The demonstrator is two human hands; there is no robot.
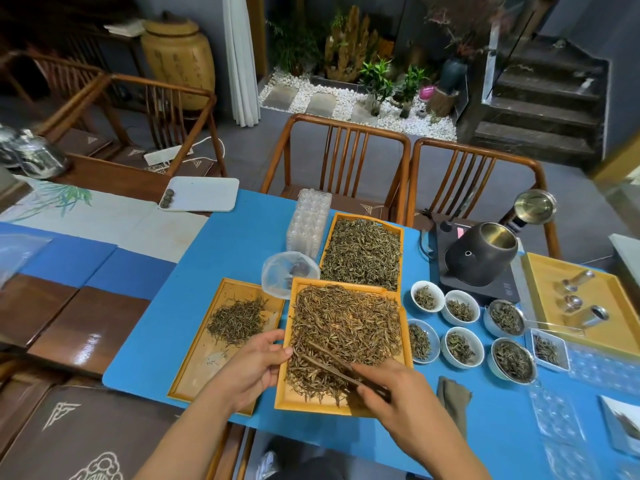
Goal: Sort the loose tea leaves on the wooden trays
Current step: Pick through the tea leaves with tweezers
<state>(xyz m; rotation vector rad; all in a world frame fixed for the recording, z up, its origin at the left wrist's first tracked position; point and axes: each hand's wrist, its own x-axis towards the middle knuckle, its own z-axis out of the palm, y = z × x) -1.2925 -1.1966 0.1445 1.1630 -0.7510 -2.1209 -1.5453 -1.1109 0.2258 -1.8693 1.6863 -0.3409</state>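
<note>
Three wooden trays lie on a blue mat. The near tray (pixel 313 403) is full of brown loose tea leaves (pixel 346 323). My left hand (pixel 252 368) grips its left edge, thumb on the rim. My right hand (pixel 391 393) holds dark wooden tweezers (pixel 332 362), tips resting in the leaves near the tray's left side. The left tray (pixel 197 375) carries a small pile of dark sorted leaves (pixel 237 320). The far tray (pixel 367 223) is covered with greenish leaves (pixel 362 254).
Several white cups of leaves (pixel 460 310) stand right of the near tray, with strainers (pixel 512 360). A dark kettle (pixel 481 254) sits on a black base. A clear bag (pixel 287 275), plastic moulds (pixel 308 223), a grey cloth (pixel 453 396), a yellow tray (pixel 554 271) and chairs (pixel 332 157) surround them.
</note>
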